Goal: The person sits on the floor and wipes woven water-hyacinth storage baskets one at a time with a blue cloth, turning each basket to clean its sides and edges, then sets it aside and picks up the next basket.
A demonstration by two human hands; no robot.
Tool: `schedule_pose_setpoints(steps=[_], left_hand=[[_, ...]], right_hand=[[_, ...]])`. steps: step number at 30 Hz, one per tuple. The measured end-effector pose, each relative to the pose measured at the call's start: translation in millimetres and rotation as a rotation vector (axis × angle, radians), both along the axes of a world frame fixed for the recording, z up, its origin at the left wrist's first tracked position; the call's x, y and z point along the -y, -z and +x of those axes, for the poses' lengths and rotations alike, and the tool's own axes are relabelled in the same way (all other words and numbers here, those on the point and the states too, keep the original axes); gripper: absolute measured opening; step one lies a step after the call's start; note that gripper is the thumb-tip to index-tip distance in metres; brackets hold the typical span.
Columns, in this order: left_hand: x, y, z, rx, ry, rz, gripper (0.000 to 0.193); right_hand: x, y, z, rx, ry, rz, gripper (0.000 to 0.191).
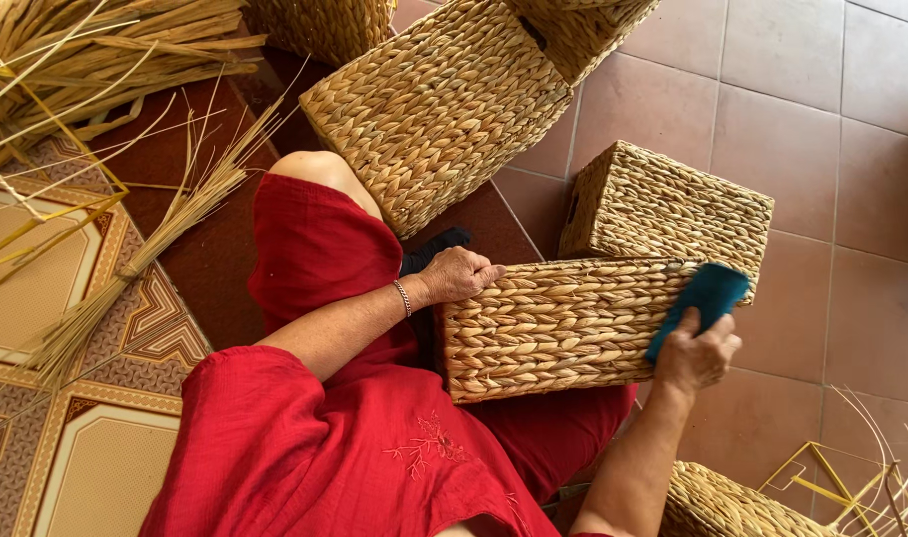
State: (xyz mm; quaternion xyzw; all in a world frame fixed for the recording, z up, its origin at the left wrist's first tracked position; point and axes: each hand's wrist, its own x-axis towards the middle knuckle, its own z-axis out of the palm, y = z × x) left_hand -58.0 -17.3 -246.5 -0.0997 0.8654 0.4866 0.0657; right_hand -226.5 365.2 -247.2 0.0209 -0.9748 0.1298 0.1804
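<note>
A rectangular woven straw basket (558, 328) lies on its side across my lap, over my red dress. My left hand (459, 275) grips the basket's upper left edge and steadies it. My right hand (698, 353) is closed on a teal cloth (705, 298), pressed against the basket's right end. A thin bracelet circles my left wrist.
More woven baskets stand close by: one (668, 204) just behind the held basket, a large one (439, 104) above my knee, another (718, 502) by my right elbow. Loose straw bundles (96, 50) and a bound sheaf (126, 268) lie on the patterned mat at left. Tiled floor (822, 129) at right.
</note>
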Motion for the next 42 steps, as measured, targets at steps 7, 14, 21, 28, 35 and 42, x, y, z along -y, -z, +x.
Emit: schedule_pose_setpoints(steps=[7,14,21,28,35,42], left_hand=[[0,-12,-15,0.179,0.015,0.001,0.049],[-13,12,-62,0.132,0.126,-0.027,0.039],[-57,26,-84,0.158,0.121,-0.083,0.052],[-65,14,-85,0.169,0.105,0.089,0.048],[-73,6,-101,0.18,0.135,0.03,0.051],[-67,13,-117,0.239,0.089,0.011,0.05]], right_hand=[[15,3,25,0.003,-0.085,0.008,0.057],[109,-18,160,0.118,-0.448,-0.086,0.047],[104,-17,163,0.091,-0.624,-0.096,0.043],[-4,12,17,-0.008,-0.12,0.005,0.042],[-22,4,-13,-0.037,0.056,-0.022,0.05],[80,-10,122,0.035,-0.422,-0.045,0.047]])
